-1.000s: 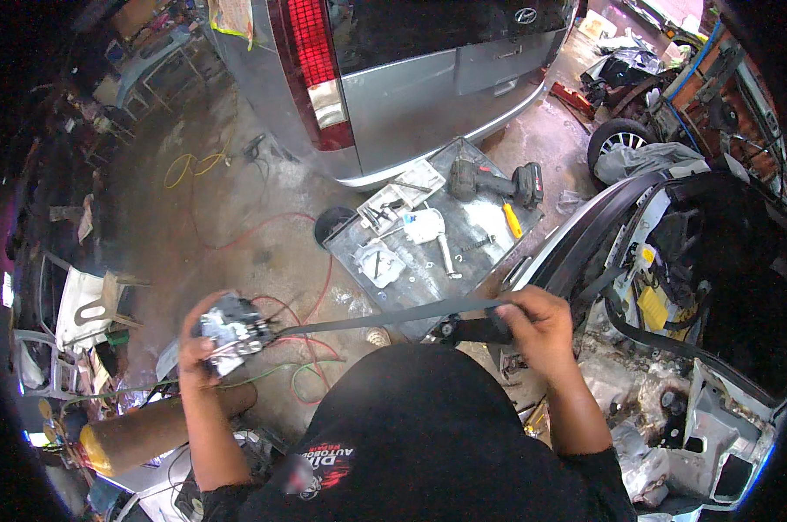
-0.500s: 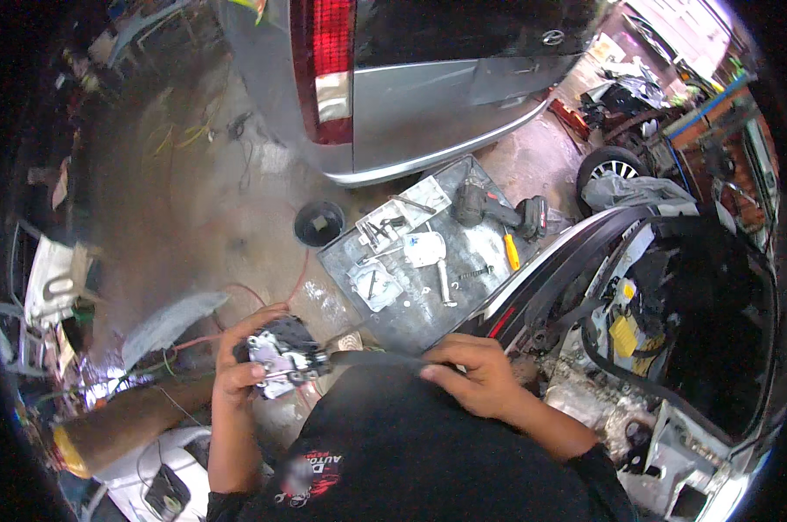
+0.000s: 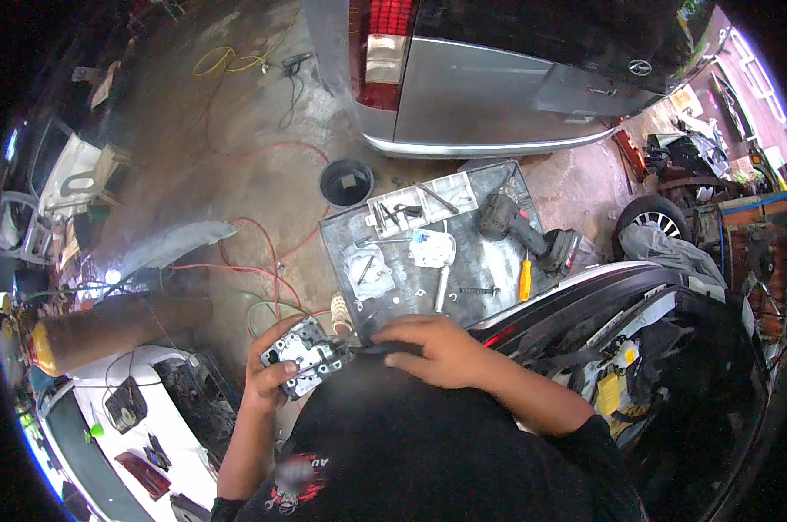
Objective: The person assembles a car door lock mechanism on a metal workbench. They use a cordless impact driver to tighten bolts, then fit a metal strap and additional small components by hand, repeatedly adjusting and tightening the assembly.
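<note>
My left hand (image 3: 270, 372) grips a silver metal latch-like mechanism (image 3: 309, 355) with holes and dark parts, held in front of my shirt. The thumb lies across its near face, the fingers behind. My right hand (image 3: 428, 348) is closed around a slim black piece (image 3: 371, 349) whose tip end meets the mechanism's right edge; its kind I cannot make out. Just beyond is a grey work table (image 3: 341, 239). On it are a white parts tray (image 3: 450, 187), a cordless drill (image 3: 511, 217), a yellow-handled screwdriver (image 3: 525, 280), a pale plate with a tube (image 3: 432, 248) and a shallow dish (image 3: 369, 271).
A silver vehicle's rear (image 3: 498, 96) stands beyond the table. To the right are a dark car door or panel (image 3: 672, 348) and a wheel (image 3: 650, 222). A black bucket (image 3: 345, 183) sits left of the table. Red hoses (image 3: 263, 235) cross the floor near a brown cylinder (image 3: 115, 335).
My right hand has moved left, closer to the mechanism, with the black piece. The mechanism's silver face now shows more fully. The view has shifted, so the surroundings sit further right.
</note>
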`<state>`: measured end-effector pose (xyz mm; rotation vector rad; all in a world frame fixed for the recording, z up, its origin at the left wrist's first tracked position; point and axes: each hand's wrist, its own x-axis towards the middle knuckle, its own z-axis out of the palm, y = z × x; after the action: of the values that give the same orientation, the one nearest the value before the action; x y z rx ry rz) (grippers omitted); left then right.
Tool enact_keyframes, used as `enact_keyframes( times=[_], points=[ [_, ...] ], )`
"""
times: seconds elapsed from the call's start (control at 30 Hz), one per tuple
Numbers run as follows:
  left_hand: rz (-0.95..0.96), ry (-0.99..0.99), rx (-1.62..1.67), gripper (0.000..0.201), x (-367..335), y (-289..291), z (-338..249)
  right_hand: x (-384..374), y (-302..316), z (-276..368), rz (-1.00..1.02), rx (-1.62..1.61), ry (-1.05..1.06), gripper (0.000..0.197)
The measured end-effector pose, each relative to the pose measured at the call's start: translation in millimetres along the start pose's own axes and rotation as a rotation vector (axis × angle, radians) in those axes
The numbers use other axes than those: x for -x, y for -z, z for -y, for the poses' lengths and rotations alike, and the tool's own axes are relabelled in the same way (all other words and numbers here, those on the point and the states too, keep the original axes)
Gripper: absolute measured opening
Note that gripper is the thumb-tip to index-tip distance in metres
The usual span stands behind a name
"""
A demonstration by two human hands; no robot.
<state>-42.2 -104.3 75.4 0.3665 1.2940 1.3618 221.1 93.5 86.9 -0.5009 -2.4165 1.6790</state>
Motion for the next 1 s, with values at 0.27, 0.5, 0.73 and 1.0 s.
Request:
enact_keyframes(
  times=[0.27, 0.5, 0.73, 1.0],
  points=[
    [-0.017, -0.018, -0.158, 0.092, 8.7, -22.2, 0.4, 55.1, 106.1, -61.1, -0.309, 0.353, -0.37, 0.035],
    [0.045, -0.053, -0.276, 0.087, 0.9, -27.8, -8.4, 68.8, 127.4, -103.1, -0.22, 0.612, -0.627, 0.04],
    [0.164, -0.12, -0.375, 0.085, -12.2, -40.5, -19.6, 78.0, 77.7, -132.5, -0.151, 0.792, -0.532, 0.041],
    [0.203, -0.113, -0.449, 0.085, -17.4, -38.0, -23.9, 75.5, 58.9, -150.5, -0.32, 0.848, -0.444, 0.027]
  ],
)
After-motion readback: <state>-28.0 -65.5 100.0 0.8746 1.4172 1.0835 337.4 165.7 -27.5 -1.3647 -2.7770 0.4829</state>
